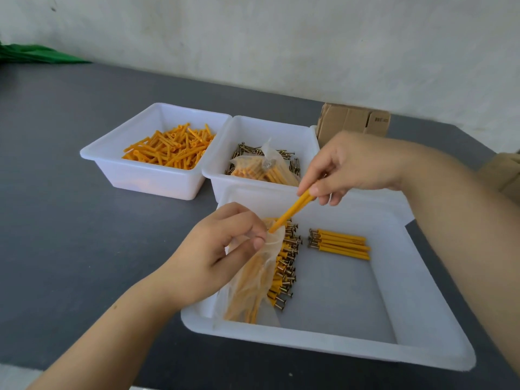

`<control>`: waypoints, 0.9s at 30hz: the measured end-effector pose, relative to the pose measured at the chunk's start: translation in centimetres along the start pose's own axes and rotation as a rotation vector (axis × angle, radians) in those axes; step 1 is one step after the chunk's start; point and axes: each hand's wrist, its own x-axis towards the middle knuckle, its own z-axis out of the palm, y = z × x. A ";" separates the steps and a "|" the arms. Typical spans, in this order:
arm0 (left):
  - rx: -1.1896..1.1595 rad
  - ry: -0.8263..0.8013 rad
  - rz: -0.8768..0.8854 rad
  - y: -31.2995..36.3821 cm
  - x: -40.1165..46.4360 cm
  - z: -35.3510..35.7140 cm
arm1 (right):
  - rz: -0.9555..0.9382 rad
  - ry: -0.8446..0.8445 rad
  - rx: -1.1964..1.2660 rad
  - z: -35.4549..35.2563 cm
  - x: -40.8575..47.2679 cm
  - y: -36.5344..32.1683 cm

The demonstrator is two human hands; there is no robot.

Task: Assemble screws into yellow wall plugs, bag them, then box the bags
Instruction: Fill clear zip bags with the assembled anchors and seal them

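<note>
**Bagging the plug-and-screw sets**

Right hand [356, 164] is pinching a couple of yellow wall plugs [292, 209] by their top ends, tips poking down into the mouth of a thin clear bag [253, 280]. Left hand [222, 249] has its fingers curled round the bag's neck, holding it open over the near-left corner of the big white tray [422, 344]. The bag's already got a bunch of plugs in it. Just beside it in the tray there's a long row of assembled plugs [287, 266] with screw heads sticking out, plus a small bundle [340, 243] further right. Behind: a tub of screws [264, 130] with a filled bag [264, 170] on top, a tub of loose plugs [157, 175] to its left, and a cardboard box [351, 119] at the back right, all on a grey table [70, 220].
</note>
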 end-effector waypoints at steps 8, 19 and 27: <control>-0.037 0.045 -0.011 -0.1 -0.3 0.0 | -0.014 -0.231 -0.228 5.0 4.5 -3.9; -0.075 0.091 -0.014 -0.3 -0.2 0.0 | 0.064 -0.420 -0.008 6.1 3.4 -1.9; -0.097 0.084 -0.024 -0.3 -0.2 0.1 | 0.179 0.186 -0.263 5.5 3.1 1.2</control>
